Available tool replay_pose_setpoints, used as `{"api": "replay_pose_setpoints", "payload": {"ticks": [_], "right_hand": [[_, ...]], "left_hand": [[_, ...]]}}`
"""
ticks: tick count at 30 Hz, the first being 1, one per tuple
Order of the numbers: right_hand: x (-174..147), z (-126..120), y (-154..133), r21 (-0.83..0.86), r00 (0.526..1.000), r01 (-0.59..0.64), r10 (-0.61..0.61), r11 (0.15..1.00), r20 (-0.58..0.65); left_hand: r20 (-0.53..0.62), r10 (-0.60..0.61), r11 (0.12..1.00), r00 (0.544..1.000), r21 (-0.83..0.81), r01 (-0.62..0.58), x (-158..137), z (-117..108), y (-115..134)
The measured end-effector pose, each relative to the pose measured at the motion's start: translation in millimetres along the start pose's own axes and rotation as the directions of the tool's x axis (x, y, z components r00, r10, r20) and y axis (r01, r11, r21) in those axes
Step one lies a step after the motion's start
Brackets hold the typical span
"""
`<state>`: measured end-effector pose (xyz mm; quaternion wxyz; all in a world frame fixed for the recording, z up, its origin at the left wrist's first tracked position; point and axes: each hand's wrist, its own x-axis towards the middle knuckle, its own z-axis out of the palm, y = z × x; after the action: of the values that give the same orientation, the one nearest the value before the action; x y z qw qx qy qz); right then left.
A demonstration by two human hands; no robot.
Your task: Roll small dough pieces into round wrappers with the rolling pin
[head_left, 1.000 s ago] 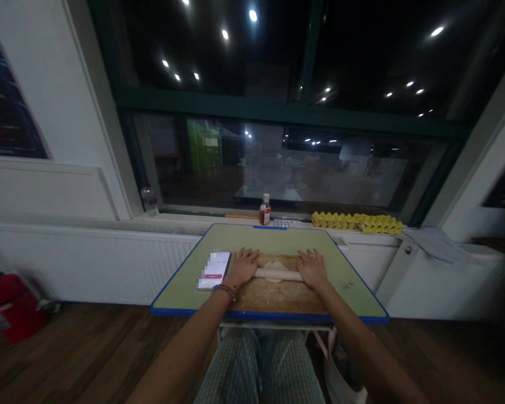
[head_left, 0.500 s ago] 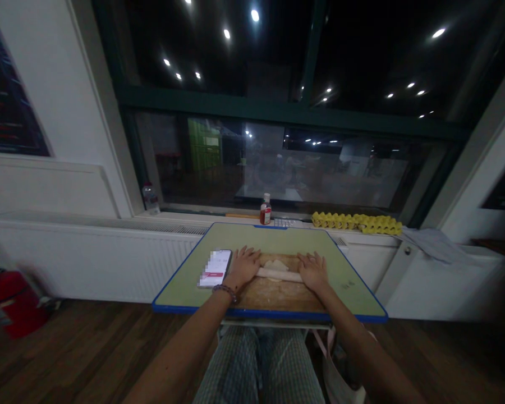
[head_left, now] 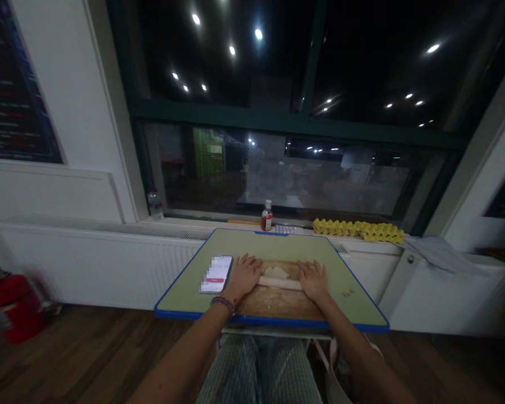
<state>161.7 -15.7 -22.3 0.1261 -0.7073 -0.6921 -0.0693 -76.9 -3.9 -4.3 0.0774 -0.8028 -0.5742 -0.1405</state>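
Observation:
My left hand lies over the left end of a pale rolling pin, fingers stretched forward and palm on the pin. Over its right end rests my right hand, flat in the same way with the fingers a little apart. Both pin ends are hidden under the palms. A flattened piece of pale dough shows just beyond the pin, between the hands. Beneath it all is a wooden board dusted with what looks like flour. Left of my left hand, a phone lies with its screen lit.
The board sits on a green folding table with a blue rim. On the windowsill behind stand a small bottle with red-brown contents, yellow egg trays and a clear bottle. A red bucket-like object is on the floor at left.
The view has tilted slightly, so everything sits lower. The rolling pin has come a little toward me under both hands, and the dough now shows only on its far side.

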Motion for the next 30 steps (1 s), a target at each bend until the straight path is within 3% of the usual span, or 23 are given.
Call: {"api": "replay_pose_setpoints", "payload": {"ticks": [4,10,24,30], "right_hand": [[0,-4,-3,-0.016,0.999,0.012,-0.013,1.000,-0.031],[-10,3,2,0.029,0.999,0.013,-0.014,0.999,0.032],[-26,-4,-3,-0.013,0.994,0.068,-0.069,0.998,-0.079],[-25,-1,-1,-0.015,0.997,0.070,-0.071,0.997,-0.042]], "left_hand": [[0.004,-0.009,0.999,1.000,-0.038,0.009,0,6,-3],[-0.070,0.038,0.999,0.997,-0.015,-0.039,0,2,0],[-0.086,0.030,0.997,0.996,-0.075,-0.036,-12,7,-1],[-0.109,0.042,0.996,0.993,-0.077,-0.050,-17,8,-1]]}}
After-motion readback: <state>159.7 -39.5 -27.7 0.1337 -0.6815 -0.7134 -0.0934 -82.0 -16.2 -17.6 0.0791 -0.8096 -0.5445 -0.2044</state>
